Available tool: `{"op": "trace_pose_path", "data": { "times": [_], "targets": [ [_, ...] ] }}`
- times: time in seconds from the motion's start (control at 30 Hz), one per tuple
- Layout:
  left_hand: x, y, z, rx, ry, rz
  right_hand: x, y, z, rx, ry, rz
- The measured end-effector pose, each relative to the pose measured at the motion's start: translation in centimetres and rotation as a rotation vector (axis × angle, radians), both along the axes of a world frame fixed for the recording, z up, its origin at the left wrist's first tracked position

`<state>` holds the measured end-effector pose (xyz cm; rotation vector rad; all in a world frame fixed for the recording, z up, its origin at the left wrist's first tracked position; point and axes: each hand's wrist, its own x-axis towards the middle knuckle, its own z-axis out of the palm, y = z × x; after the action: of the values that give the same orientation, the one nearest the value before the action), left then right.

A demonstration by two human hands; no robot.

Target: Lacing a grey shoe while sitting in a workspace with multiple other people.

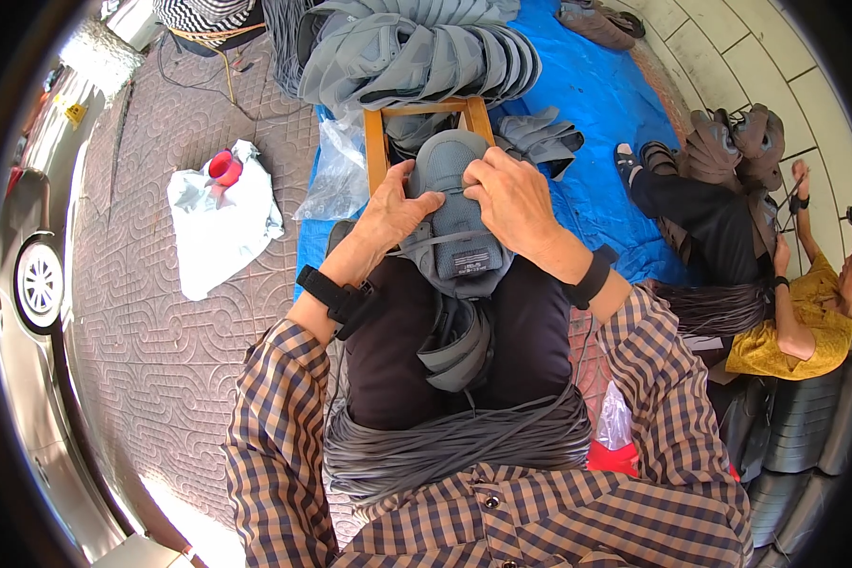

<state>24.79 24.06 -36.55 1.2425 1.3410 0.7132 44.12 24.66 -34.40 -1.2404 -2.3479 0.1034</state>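
A grey shoe upper (452,210) with a label on its tongue lies over my knees, toe pointing away from me. My left hand (395,210) grips its left edge, thumb on top near the lacing. On the right edge my right hand (509,194) is closed, fingertips pinched at the eyelets; whether a lace end is between them I cannot make out. A thin grey cord crosses the upper below the hands. Another grey upper (456,358) hangs between my thighs. A thick bundle of grey laces (459,450) lies across my lap.
Stacked grey uppers (417,62) sit on a wooden frame (376,150) ahead, over a blue tarp (592,90). Left, a red cup (224,168) rests on a white bag (220,227); a parked car (38,284) stands beyond. At right, a person in yellow (795,331) sits beside brown shoe uppers (715,151).
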Motion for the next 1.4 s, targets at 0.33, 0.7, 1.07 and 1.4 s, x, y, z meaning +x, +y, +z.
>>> {"op": "trace_pose_path", "data": {
  "times": [0.33,0.7,1.07,1.4],
  "targets": [
    [-0.2,-0.1,-0.3,0.016,0.016,0.001,-0.3,0.0,-0.7,-0.155,0.117,-0.106],
    [-0.2,0.3,-1.4,0.049,-0.010,0.026,-0.7,0.2,-1.0,-0.132,0.140,-0.092],
    [-0.4,0.1,-1.1,0.055,-0.005,0.007,0.2,1.5,-0.9,-0.050,0.072,0.113],
    [-0.3,0.1,-1.2,0.050,0.038,0.004,0.1,1.7,-1.1,0.068,0.009,0.183]
  ]
}}
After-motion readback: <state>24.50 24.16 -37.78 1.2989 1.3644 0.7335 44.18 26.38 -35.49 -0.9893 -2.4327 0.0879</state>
